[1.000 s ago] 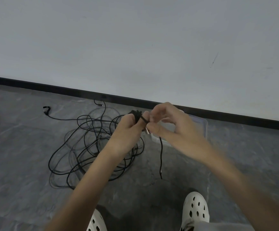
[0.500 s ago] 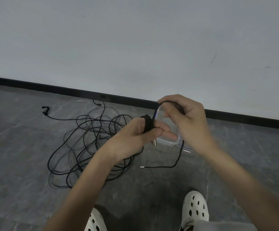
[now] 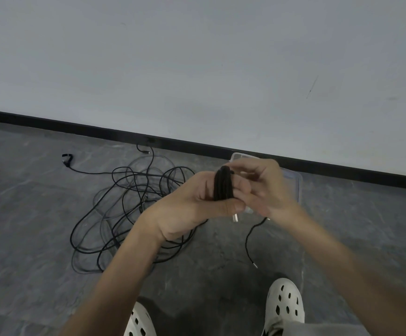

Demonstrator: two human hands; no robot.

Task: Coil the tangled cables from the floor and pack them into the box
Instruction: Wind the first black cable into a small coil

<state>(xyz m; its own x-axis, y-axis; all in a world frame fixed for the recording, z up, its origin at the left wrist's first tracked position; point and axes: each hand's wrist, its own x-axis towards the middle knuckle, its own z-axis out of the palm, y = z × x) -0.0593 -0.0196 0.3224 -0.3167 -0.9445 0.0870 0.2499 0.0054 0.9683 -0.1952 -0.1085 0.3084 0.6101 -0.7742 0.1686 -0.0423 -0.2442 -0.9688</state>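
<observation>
One coil (image 3: 223, 186): pinched in left hand (image 3: 192, 204), near box (image 3: 297, 184).
Right hand (image 3: 265, 187): curled, blurred; hold on tail (image 3: 248, 236) unclear.
Change: tail now shorter; wrap looks nearly finished.
Tangle (image 3: 129, 204): stays on floor (image 3: 27, 214).

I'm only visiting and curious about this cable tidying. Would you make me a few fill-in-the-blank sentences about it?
1. The left hand grips a tight coil of ___ cable.
2. The tail hanging below the right hand ends in a ___ plug.
3. The tangled cables lie on the ___, left of the coil.
4. The clear box stands partly hidden behind the ___ hand.

Missing words: black; silver; floor; right.
</observation>
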